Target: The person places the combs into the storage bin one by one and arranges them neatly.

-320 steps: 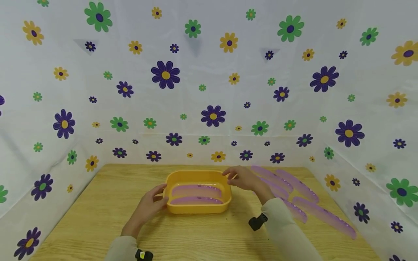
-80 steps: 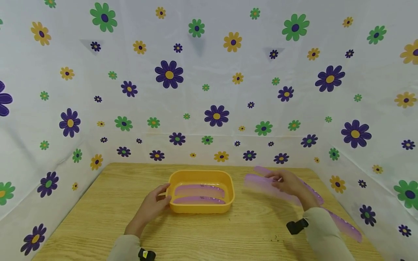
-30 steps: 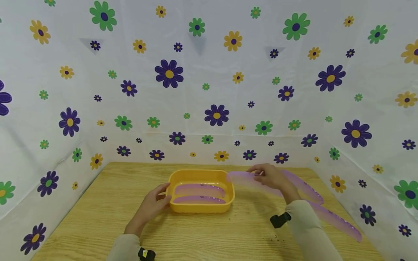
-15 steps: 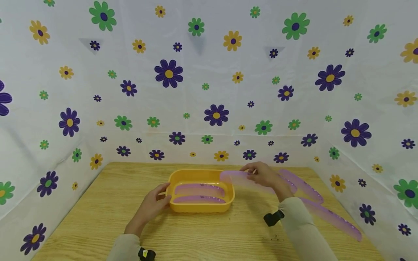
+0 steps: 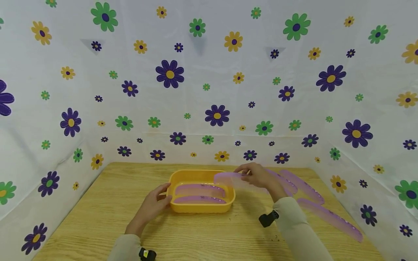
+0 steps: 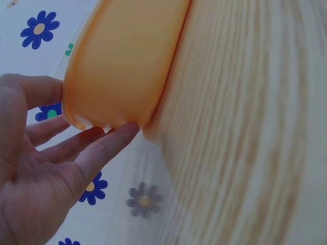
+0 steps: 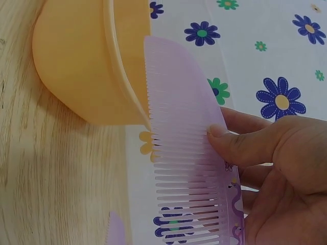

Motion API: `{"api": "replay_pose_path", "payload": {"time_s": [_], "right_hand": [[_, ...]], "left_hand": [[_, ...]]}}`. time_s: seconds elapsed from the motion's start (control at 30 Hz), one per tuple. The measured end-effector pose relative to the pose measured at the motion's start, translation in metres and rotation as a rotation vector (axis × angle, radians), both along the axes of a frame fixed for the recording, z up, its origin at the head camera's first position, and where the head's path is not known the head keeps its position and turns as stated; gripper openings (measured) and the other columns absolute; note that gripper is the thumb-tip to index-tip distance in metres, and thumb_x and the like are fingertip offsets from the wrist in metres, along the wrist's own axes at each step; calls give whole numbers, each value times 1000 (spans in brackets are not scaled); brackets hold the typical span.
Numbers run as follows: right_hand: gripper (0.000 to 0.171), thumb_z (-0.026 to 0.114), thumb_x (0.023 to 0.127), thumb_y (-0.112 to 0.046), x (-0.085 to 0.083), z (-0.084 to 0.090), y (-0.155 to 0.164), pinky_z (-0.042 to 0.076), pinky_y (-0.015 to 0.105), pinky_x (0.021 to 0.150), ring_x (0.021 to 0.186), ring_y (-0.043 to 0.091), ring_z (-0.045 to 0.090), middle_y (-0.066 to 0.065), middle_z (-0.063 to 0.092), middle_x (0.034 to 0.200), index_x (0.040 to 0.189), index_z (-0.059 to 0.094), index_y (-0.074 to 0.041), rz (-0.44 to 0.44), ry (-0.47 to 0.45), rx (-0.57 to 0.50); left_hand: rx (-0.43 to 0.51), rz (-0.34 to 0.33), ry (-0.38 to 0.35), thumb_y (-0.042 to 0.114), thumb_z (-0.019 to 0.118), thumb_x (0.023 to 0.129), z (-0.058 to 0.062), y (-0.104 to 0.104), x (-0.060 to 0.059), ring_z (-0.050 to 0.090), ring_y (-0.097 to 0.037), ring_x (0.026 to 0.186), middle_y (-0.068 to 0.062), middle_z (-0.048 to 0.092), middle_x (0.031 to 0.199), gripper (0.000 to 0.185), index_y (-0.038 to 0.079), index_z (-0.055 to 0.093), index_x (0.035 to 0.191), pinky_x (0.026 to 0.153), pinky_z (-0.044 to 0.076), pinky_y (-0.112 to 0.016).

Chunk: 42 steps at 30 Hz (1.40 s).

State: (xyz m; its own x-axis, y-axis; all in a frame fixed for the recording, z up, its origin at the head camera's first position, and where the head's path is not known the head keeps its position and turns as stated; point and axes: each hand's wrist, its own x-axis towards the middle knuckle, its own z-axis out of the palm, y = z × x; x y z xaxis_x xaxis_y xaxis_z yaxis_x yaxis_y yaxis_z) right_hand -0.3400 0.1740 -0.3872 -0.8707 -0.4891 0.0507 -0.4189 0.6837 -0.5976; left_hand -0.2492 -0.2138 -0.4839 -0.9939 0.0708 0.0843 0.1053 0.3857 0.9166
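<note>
A yellow plastic tub [image 5: 200, 208] stands on the table with two purple combs inside, the rear comb [image 5: 200, 190] and the front comb [image 5: 200, 199], lying side by side. My left hand [image 5: 153, 204] holds the tub's left end, thumb and fingers against its wall and rim. My right hand [image 5: 258, 177] pinches another purple comb [image 7: 184, 107] by its spine between thumb and fingers. That comb's tip reaches over the tub's right rim, teeth pointing down; its far end is hidden behind the hand in the head view.
Three more purple combs lie on the wooden table [image 5: 209, 239] at the right: a rear comb [image 5: 303, 186], a front comb [image 5: 331, 219], and a comb [image 5: 285, 183] partly behind my right hand. A flowered cloth [image 5: 196, 101] surrounds the table's back and sides.
My right hand has taken a comb from the group at the right and carried it left until its tip is over the tub's rim. The left hand stays at the tub.
</note>
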Motion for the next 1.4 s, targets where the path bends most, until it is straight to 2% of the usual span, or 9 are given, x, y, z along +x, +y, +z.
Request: {"api": "replay_pose_path", "payload": {"time_s": [0.33, 1.07, 1.4], "right_hand": [[30, 63, 98, 2, 1, -1, -8, 58, 27, 70, 82, 18, 62, 15, 69, 106, 123, 74, -10, -33, -45, -4], [28, 64, 97, 4, 1, 0, -20, 57, 26, 69, 79, 16, 61, 15, 69, 101, 121, 74, -6, 42, -2, -25], [29, 64, 98, 3, -1, -1, -29, 58, 27, 70, 80, 17, 61, 12, 69, 102, 122, 75, -10, 6, -26, 7]], "left_hand": [[-19, 15, -6, 10, 60, 104, -2, 1, -1, 59, -44, 130, -27, 49, 153, 55, 1, 42, 155, 92, 63, -34], [-16, 3, -6, 12, 59, 105, -1, 0, 0, 58, -44, 132, -26, 47, 154, 55, 2, 41, 156, 94, 63, -34], [-15, 8, -8, 12, 59, 105, -1, 0, -1, 58, -44, 132, -26, 48, 154, 55, 2, 41, 155, 94, 63, -35]]}}
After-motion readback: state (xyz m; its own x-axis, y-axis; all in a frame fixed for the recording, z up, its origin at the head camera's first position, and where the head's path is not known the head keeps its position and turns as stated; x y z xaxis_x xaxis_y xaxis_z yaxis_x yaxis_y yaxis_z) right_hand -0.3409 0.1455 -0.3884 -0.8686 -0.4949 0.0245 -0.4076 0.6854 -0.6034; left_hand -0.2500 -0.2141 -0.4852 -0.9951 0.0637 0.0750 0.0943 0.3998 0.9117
